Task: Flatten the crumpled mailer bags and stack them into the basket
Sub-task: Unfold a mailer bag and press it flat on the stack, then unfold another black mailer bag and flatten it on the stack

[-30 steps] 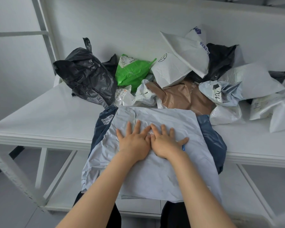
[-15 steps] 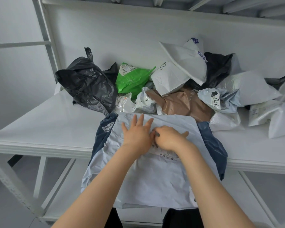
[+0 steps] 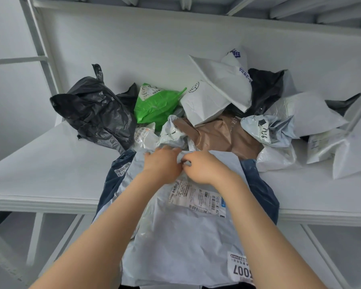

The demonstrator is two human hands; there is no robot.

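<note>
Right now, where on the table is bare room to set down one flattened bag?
Widest free patch: front left of the table, between the black bag and the dark blue mailer. A smaller one front right, before the white bags. The back centre is crowded.

Flat pale-grey mailer bag [image 3: 181, 236], label up, atop navy bag [image 3: 258, 184]; crumpled bags [image 3: 223, 136] heaped just behind.

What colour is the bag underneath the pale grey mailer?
Navy blue; the underlying bag shows best in the head view.
</note>
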